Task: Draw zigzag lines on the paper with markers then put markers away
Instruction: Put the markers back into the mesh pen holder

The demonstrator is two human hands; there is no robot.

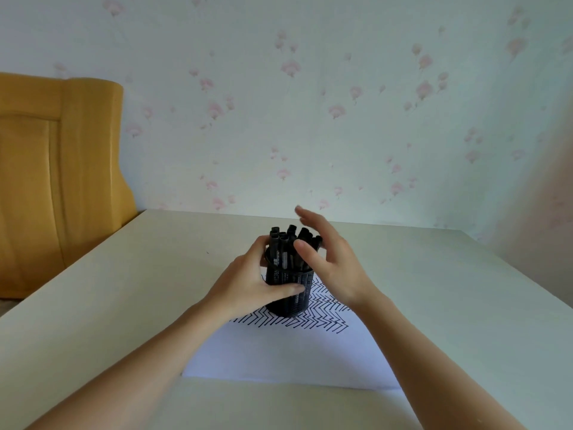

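A black mesh cup point(294, 301) stood upright on the far part of a white paper point(279, 355), which lay flat on a pale table point(449, 305). The cup rested directly on a block of black zigzag lines point(322, 315) drawn across the far half of the sheet; the near half of the sheet was blank. A bundle of black markers point(285, 246) stood upright in the cup, caps rising above its rim, the right-hand ones leaning slightly right.

The left hand point(248, 280) was clamped around the left side of the cup, thumb laid across its near face and fingers wrapped behind near the rim. The right hand point(325, 259) was spread, fingers apart and gripping nothing; it sat just beside the right side of the marker tops, with its thumb in front of the caps and the remaining fingers reaching past them toward the far edge. Whether the palm touched the markers could not be told. Both bare forearms entered from the near edge and converged on the cup.

A yellow wooden panel point(55, 181) stood at the left, beyond the table's left edge. A wall point(341, 103) with pale pink flower wallpaper rose behind the table's far edge.
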